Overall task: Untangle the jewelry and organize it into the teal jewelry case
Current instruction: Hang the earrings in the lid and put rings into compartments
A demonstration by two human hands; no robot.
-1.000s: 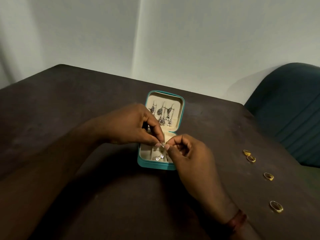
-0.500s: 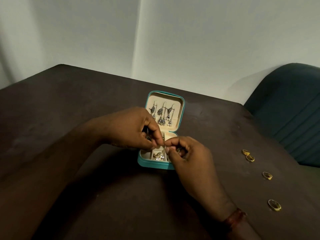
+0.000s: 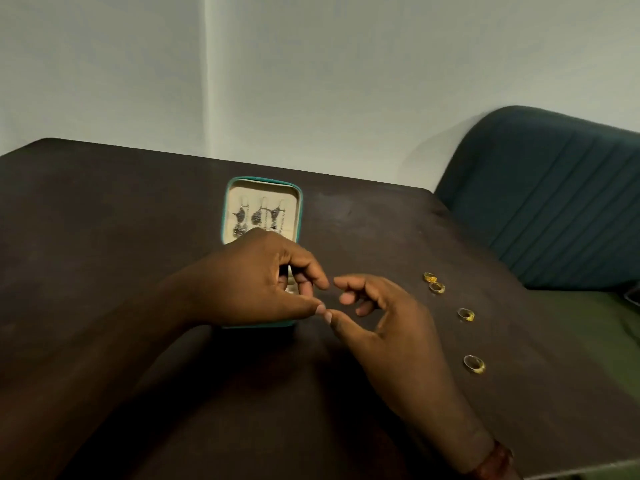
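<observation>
Dark table (image 3: 104, 237), case (image 3: 225, 216) base behind left hand (image 3: 256, 282)

Home room: dark table (image 3: 104, 237), teal upholstered chair (image 3: 554, 202), plain wall (image 3: 346, 81).

The table (image 3: 104, 237) looks matt, dark and a little scuffed. The rings (image 3: 465, 314) are glossy yellow metal. The teal jewelry case (image 3: 300, 216) has a cream, soft-looking lining (image 3: 239, 195); the chair (image 3: 554, 202) is ribbed cloth.

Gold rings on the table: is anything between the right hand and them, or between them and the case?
Nothing visible lies between the right hand and the gold rings, only bare table. The left hand covers the lower tray of the teal case, in the rings' way.
</observation>
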